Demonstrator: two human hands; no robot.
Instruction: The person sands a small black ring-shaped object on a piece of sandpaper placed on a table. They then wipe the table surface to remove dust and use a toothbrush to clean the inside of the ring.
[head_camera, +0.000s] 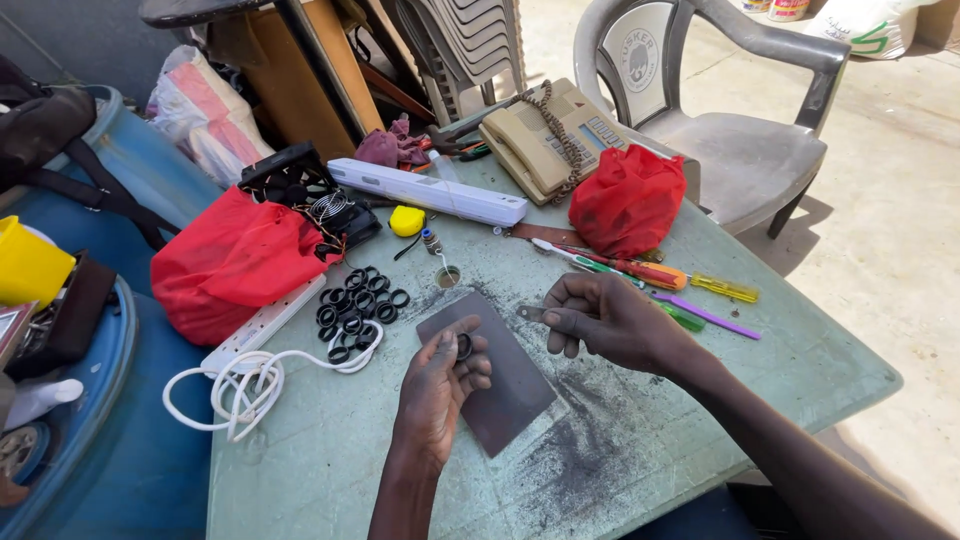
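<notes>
- The left hand (440, 375) rests on a dark flat sheet (500, 385) that lies on the green table (320, 460); its fingers are curled and pinch a small black ring (464, 346) between thumb and fingertips.
- The right hand (610, 322) hovers just above the table beside the sheet, fingers folded in, gripping a small flat grey metal piece (530, 313) whose tip pokes out toward the left hand.
- A cluster of more black rings (358, 305) lies on the table left of the sheet, near a coiled white cable (245, 385).
- Behind the right hand lie screwdrivers (640, 270) with red, yellow, green and purple handles.
- Two red cloth bags (232, 262) sit on the table, one at the left and one further back beside a beige telephone (545, 135).
</notes>
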